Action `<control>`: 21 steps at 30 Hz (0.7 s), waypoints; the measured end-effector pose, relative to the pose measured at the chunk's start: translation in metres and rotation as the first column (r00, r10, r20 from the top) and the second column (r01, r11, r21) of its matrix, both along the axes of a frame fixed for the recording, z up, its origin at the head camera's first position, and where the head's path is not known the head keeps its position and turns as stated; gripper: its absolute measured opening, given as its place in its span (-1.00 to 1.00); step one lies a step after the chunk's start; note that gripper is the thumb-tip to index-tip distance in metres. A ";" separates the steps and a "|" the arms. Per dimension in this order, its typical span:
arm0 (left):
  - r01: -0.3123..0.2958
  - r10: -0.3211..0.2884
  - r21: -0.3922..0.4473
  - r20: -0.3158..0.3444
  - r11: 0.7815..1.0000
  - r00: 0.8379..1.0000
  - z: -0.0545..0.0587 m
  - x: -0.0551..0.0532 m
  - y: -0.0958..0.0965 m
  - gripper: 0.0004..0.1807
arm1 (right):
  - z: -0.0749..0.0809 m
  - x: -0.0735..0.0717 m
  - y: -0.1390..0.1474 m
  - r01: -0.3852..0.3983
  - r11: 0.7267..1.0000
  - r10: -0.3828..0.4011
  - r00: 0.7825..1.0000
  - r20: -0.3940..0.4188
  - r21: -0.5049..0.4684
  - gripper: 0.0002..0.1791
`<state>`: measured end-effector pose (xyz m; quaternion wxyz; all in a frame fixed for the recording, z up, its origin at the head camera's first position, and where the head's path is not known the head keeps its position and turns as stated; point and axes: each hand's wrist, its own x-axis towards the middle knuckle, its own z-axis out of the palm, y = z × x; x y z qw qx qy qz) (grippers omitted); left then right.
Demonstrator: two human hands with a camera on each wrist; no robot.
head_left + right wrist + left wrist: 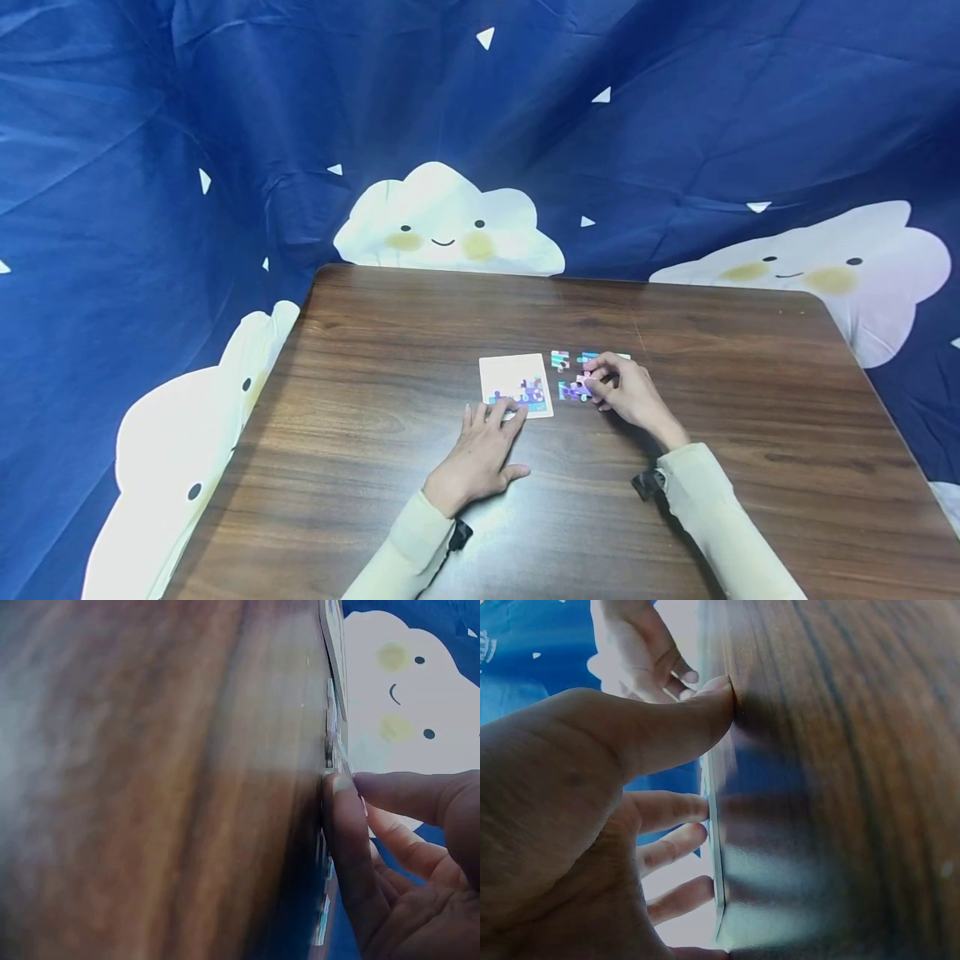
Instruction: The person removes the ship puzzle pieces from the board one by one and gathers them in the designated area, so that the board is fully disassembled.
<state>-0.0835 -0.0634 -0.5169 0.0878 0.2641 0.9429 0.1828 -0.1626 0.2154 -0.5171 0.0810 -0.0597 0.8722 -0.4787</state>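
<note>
A square white puzzle board (508, 370) lies near the middle of the table, with joined purple and blue pieces (533, 395) along its lower part. My left hand (480, 460) rests its spread fingers on the board's near edge, thumb out to the side over the wood. To the right of the board, my right hand (633, 395) pinches a jigsaw piece (344, 756) between thumb and index finger, low over the loose pieces. One loose piece (560, 359) sits beside the board's upper right corner. The right fingers partly hide the pieces under them.
The brown wooden table (360, 483) extends around the puzzle on all sides. Behind its far edge hangs a blue cloth (637, 167) printed with white clouds. Another loose piece (588, 357) lies just past the right fingertips.
</note>
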 end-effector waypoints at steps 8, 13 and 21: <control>-0.001 0.001 -0.005 0.002 1.000 1.000 -0.001 0.000 0.001 -0.06 | 0.006 -0.001 0.009 0.020 1.000 -0.020 1.000 -0.009 0.003 -0.74; 0.000 0.000 -0.001 0.009 1.000 1.000 0.000 0.000 -0.001 -0.05 | 0.005 0.000 0.015 0.021 0.999 -0.021 1.000 0.007 0.033 -0.74; 0.006 -0.006 0.000 0.013 1.000 1.000 0.001 0.000 -0.002 -0.05 | 0.001 0.000 0.012 0.019 0.973 0.003 0.996 -0.092 0.231 -0.76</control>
